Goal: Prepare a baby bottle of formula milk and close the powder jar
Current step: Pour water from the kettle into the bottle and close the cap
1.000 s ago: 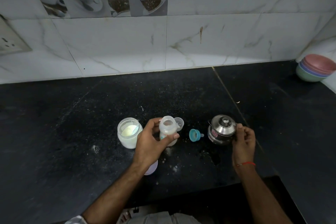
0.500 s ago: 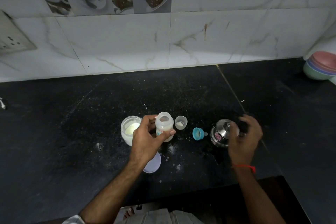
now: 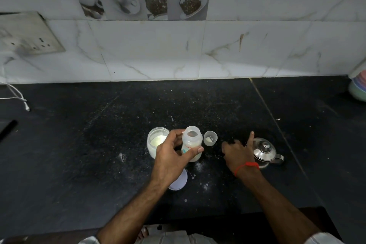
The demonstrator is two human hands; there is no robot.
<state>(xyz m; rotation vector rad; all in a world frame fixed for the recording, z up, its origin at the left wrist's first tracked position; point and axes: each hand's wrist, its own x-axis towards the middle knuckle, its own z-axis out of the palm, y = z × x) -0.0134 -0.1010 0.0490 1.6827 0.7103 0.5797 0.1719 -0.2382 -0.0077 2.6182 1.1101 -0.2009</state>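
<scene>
My left hand (image 3: pixel 172 156) grips the open, clear baby bottle (image 3: pixel 191 142), which stands upright on the black counter (image 3: pixel 99 144) with some white at its bottom. Just left of it stands the open powder jar (image 3: pixel 156 140) with white powder inside. Its white lid (image 3: pixel 179 181) lies flat on the counter, partly under my left wrist. A small clear cup (image 3: pixel 210 138) with a bit of powder sits right of the bottle. My right hand (image 3: pixel 237 152) is curled down on the counter, index finger raised, beside the lidded steel kettle (image 3: pixel 264 151). What is under its fingers is hidden.
Spilled powder specks lie around the bottle. Stacked pastel bowls (image 3: pixel 358 89) sit at the far right by the tiled wall. A wall socket (image 3: pixel 27 35) and a white cable (image 3: pixel 17 95) are at the left, with a dark flat object (image 3: pixel 8 128) at the left edge.
My right hand has left the kettle and moved left, down onto the spot where the teal bottle ring lay; the ring is now out of sight. My left hand has kept hold of the bottle.
</scene>
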